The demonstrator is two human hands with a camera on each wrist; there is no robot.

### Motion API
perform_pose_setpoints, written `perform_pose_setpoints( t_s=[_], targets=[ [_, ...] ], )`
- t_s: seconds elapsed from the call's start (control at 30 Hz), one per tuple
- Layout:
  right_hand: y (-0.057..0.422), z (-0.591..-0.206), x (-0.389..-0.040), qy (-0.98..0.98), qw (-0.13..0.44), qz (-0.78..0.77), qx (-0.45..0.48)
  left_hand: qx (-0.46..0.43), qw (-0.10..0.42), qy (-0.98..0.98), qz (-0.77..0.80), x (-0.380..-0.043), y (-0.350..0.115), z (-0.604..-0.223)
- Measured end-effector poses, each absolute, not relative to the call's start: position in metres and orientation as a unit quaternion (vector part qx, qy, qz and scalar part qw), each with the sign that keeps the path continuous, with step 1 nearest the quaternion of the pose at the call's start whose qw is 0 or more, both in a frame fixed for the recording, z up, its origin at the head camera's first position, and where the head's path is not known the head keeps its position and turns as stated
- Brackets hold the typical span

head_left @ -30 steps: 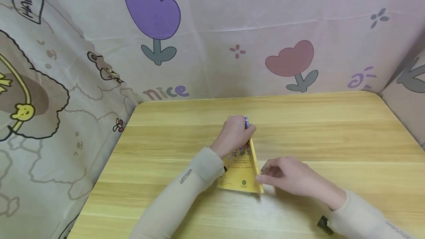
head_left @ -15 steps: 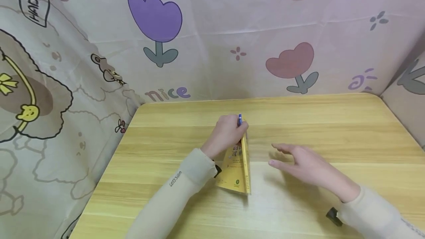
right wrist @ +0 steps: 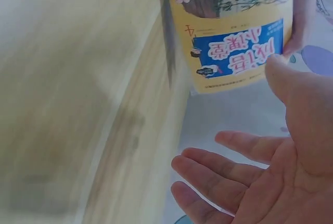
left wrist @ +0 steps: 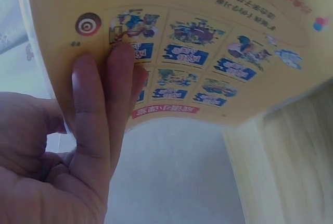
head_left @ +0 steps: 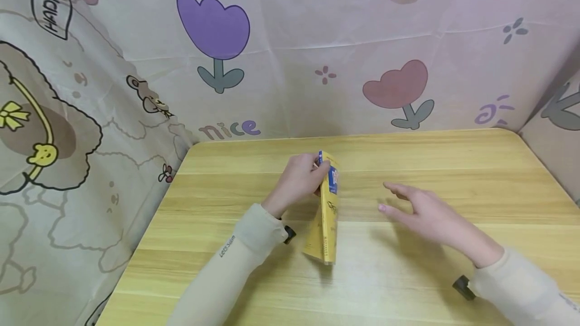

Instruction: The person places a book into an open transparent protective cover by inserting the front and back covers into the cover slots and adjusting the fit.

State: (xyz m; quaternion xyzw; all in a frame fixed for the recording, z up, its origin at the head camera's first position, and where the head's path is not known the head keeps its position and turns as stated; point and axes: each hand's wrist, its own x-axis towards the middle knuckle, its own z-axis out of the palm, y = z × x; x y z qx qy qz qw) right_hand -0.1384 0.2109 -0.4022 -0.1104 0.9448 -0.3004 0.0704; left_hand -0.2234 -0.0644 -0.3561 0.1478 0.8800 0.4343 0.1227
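Observation:
A thin yellow book [head_left: 330,225] stands nearly upright over the middle of the table, its spine facing me. My left hand [head_left: 297,179] grips it near the top, thumb on the spine side. In the left wrist view, fingers lie against the back cover [left wrist: 177,52], which bears small pictures and blue labels. Its front cover [right wrist: 237,44], with a blue title box and a drawing, shows in the right wrist view. To the right, apart from the book, my right hand [head_left: 423,215] hovers with fingers spread and holds nothing.
The wooden table [head_left: 453,165] runs back to a patterned cloth [head_left: 290,39] hung behind it. Another cloth side [head_left: 90,205] borders the left edge. A dark wrist device [head_left: 464,287] sits under the right sleeve.
My right hand has come off the book's lower edge, opened and drawn away right. My left hand has moved the book slightly left and turned it, bringing the front cover into view.

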Motion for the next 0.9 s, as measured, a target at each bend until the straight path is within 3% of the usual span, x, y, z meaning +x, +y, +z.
perform_pose_setpoints(
  t_s=[0.5, 0.9],
  targets=[
    [0.243, -0.391, -0.153, 0.943, 0.055, -0.315, -0.094, 0.153, 0.171, 0.829, 0.510, -0.222, -0.074, -0.360],
    [0.265, -0.392, -0.161, 0.947, 0.055, -0.305, -0.078, 0.173, 0.272, 0.683, 0.655, -0.232, -0.082, -0.397]
  ],
)
